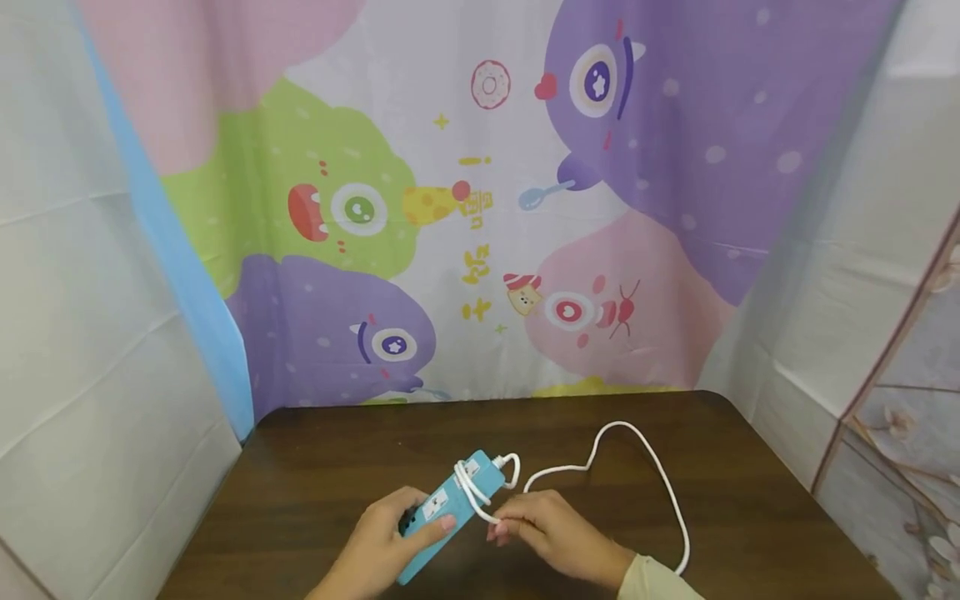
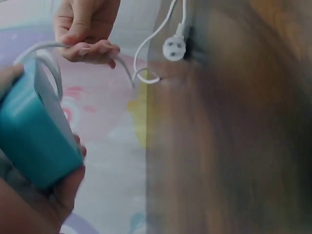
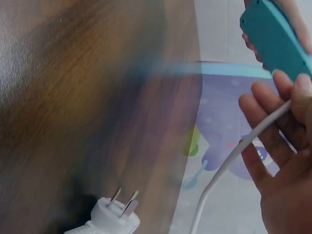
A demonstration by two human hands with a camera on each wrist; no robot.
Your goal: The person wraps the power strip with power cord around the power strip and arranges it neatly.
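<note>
My left hand (image 1: 386,537) grips a blue power strip (image 1: 427,542) by its lower part, thumb across the front. The strip is tilted, its upper end leaning right, and white sockets show on its face. Loops of white cord (image 1: 468,483) go round its upper part. To the right of the strip, my right hand (image 1: 551,529) pinches the cord between thumb and fingers. In the right wrist view the cord (image 3: 229,158) runs down from that pinch. A white plug (image 3: 116,214) with metal prongs shows there, and the left wrist view shows the plug (image 2: 174,48) too.
The rest of the cord (image 1: 663,467) lies in a wide curve over the right side of the dark wooden table (image 1: 315,467). Behind the table hangs a curtain (image 1: 480,358) printed with cartoon monsters. Pale cloth (image 1: 112,358) hangs along the left side.
</note>
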